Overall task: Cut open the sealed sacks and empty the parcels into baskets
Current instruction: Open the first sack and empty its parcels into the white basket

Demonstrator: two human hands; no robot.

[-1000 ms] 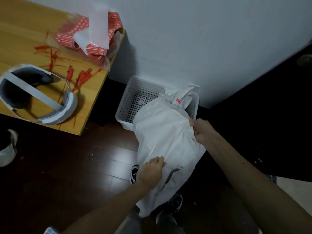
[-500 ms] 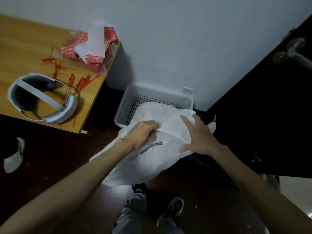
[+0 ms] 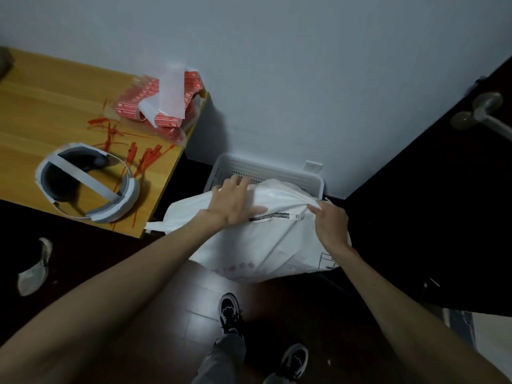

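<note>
Lying beneath both hands [image 3: 235, 202] [image 3: 331, 228]: sack [image 3: 266, 245]

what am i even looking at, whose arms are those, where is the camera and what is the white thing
There is no machine: a person wears a camera on the head, so you look down along their two bare arms. The left hand lies flat on a white sack, which is over a white basket by the wall. The right hand pinches a fold of the sack. On the wooden table lie a white headband-like device, red packets and loose red ties.
</note>
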